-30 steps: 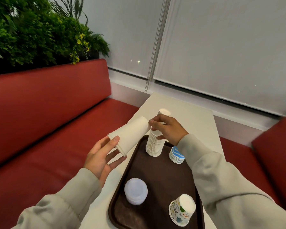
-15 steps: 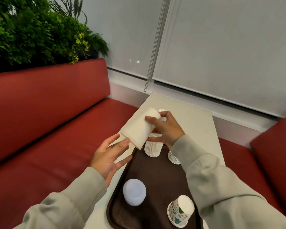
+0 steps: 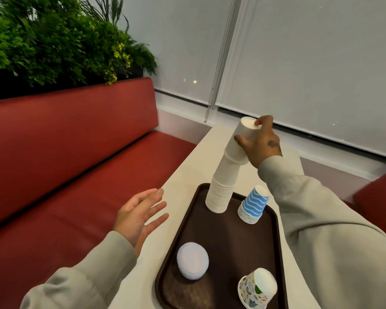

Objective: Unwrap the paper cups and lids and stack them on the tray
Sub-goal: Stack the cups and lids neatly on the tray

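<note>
Stacking step: the right hand [image 3: 257, 146] grips a batch of white cups [image 3: 241, 139], seating it on the tall stack [image 3: 220, 195] at the tray [image 3: 232, 241] far-left corner (leaning noticeably). Off the table [image 3: 187, 170] left edge, the left hand [image 3: 138, 215] hovers empty, fingers spread. Next, I'd say: press down, straighten.

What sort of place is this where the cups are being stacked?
Probably a café or fast-food dining area: a red padded booth bench runs beside a narrow white table, a brown serving tray holds paper cups, and leafy plants sit behind the bench back.
</note>
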`<action>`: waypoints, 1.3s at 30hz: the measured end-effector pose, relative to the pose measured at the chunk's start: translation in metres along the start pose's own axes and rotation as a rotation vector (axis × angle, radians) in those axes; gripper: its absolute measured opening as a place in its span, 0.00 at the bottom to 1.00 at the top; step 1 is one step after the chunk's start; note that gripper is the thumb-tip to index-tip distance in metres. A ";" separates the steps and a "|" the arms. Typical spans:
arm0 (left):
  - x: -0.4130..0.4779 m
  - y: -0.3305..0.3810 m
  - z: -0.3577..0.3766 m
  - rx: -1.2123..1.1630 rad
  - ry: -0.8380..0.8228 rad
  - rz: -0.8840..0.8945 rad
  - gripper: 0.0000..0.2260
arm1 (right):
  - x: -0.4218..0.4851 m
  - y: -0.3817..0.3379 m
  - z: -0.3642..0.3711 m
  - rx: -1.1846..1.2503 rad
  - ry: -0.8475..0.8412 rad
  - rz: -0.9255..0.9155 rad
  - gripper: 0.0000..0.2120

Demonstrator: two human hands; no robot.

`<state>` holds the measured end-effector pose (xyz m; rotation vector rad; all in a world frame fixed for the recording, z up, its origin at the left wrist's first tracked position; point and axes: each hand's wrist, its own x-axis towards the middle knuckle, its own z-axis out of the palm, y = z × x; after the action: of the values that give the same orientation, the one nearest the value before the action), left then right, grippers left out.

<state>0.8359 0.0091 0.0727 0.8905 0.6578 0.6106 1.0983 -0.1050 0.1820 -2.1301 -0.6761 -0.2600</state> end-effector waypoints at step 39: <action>-0.198 0.006 -0.048 0.734 -0.632 0.265 0.20 | -0.342 -0.064 -0.117 0.046 -0.479 -0.195 0.19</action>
<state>0.6709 -0.1055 0.1065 1.7820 0.1672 0.2725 0.7850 -0.2941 0.1556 -2.0968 -1.1560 0.1701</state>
